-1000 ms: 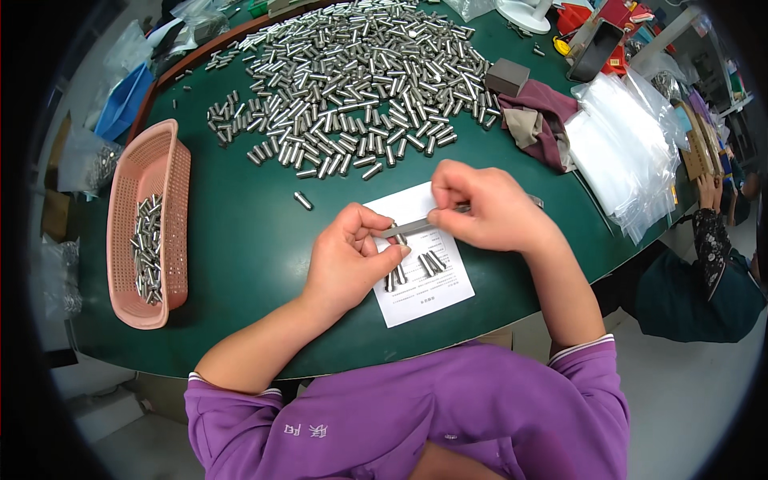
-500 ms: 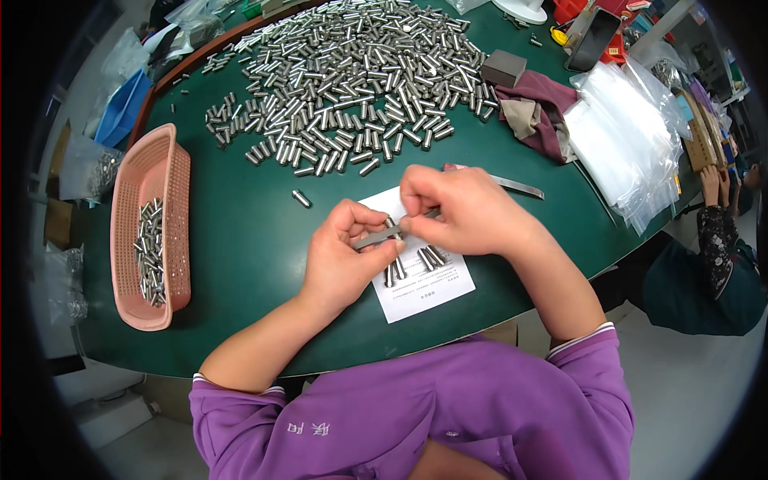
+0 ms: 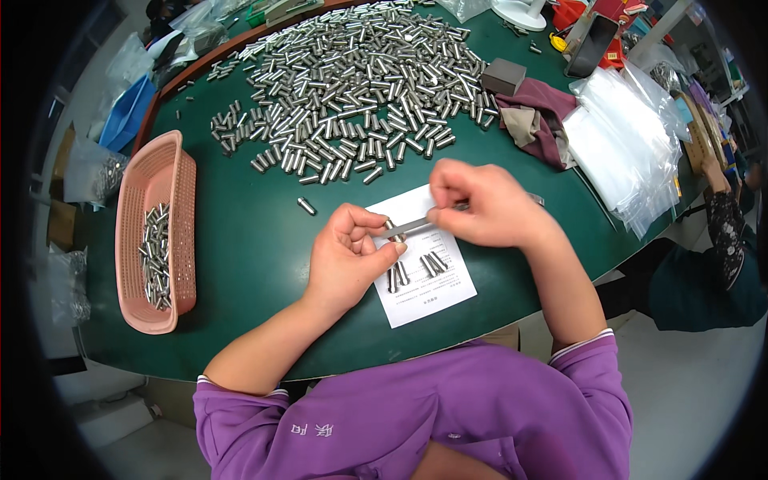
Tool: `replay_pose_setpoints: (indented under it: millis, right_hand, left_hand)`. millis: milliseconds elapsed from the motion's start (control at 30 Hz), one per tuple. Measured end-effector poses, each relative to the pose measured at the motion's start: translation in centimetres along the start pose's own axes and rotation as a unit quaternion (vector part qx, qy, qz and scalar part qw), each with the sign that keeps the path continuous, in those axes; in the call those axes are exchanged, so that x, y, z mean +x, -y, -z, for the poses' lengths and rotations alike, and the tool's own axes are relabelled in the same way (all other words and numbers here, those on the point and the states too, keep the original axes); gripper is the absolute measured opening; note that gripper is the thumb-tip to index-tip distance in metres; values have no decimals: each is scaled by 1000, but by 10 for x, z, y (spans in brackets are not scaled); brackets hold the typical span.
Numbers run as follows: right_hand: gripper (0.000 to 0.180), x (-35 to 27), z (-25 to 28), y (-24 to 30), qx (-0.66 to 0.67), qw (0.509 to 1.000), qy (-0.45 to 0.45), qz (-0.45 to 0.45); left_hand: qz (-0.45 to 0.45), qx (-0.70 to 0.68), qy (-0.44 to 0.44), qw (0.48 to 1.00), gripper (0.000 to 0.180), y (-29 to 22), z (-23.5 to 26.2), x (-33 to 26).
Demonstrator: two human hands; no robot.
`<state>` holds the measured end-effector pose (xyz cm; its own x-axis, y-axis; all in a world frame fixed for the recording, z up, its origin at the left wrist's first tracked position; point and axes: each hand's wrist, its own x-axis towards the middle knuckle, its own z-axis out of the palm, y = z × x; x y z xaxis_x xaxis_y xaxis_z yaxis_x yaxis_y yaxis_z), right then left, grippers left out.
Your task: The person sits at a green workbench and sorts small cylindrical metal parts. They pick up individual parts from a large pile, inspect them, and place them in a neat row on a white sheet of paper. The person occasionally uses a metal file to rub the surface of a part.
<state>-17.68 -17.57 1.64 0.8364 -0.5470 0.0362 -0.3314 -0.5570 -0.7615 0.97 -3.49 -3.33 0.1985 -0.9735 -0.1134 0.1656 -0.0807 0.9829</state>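
My left hand [image 3: 342, 254] pinches a short shiny metal pin [image 3: 394, 232] between thumb and fingers. My right hand [image 3: 488, 206] is closed on a narrow, flat grey file [image 3: 412, 226], whose blade lies across the pin. Both hands are above a printed white sheet [image 3: 432, 306] on the green table. Two small groups of metal pins lie on the sheet, a left group [image 3: 398, 278] close under my left hand and a right group [image 3: 434, 264]. One loose pin [image 3: 306, 206] rests on the table beyond my left hand.
A large heap of metal pins [image 3: 360, 88] covers the far table. At left stands a pink basket [image 3: 182, 248] holding more pins. A dark block [image 3: 504, 77], maroon cloth [image 3: 540, 120], clear plastic bags [image 3: 624, 144] and a phone [image 3: 594, 44] are at right. Another person's arm [image 3: 724, 232] shows far right.
My right hand has drawn the file to the right, away from my left hand, and is blurred. The left hand still holds the pin in nearly the same place.
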Motion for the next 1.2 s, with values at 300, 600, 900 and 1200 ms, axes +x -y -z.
replay_pose_setpoints:
  millis: [300,600,900,1200]
  right_hand:
    - [19,-1,-2,-3,4,1000,13,-4]
    - [22,-19,31,-7,33,994,-91,-59]
    - [15,-62,1,14,-56,996,-66,-37]
    - [13,-69,-26,10,-72,994,-72,-46]
  left_hand:
    - [17,17,1,1000,35,1,1,0]
    - [16,-16,39,999,33,-4,7,-1]
    - [-216,433,76,872,34,-21,-14,-23]
    - [-238,503,60,829,37,-11,-28,-22]
